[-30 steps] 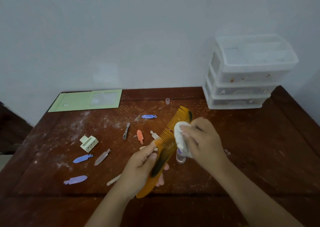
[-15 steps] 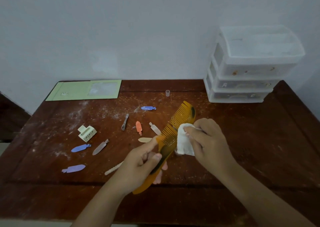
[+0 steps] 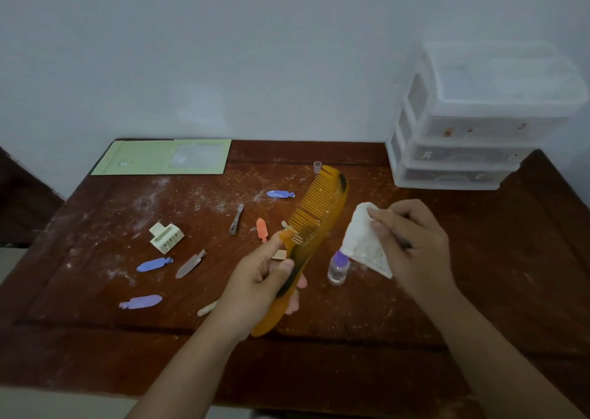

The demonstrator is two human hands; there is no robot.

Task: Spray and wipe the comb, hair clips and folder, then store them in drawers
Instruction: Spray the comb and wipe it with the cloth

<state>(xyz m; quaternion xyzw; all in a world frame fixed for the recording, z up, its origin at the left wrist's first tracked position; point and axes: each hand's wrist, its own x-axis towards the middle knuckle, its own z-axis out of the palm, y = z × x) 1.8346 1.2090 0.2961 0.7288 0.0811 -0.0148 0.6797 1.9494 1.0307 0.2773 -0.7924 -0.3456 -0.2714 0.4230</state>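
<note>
Lifted off the teeth since a moment ago, the cloth (image 3: pixel 367 243) pinched in the right hand (image 3: pixel 415 243) now hangs just right of the comb (image 3: pixel 314 227), which the left hand (image 3: pixel 258 284) grips by its handle, long axis slanting up-right over the table (image 3: pixel 479 275).

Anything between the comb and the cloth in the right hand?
Head view: the small spray bottle stands on the table in the gap between comb and cloth, low down; higher up, only bare table.

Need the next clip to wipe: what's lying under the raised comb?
Under the comb, held up by the left hand, a pale clip peeks out by the teeth and a tan one by the thumb. Most of both is covered.
</note>
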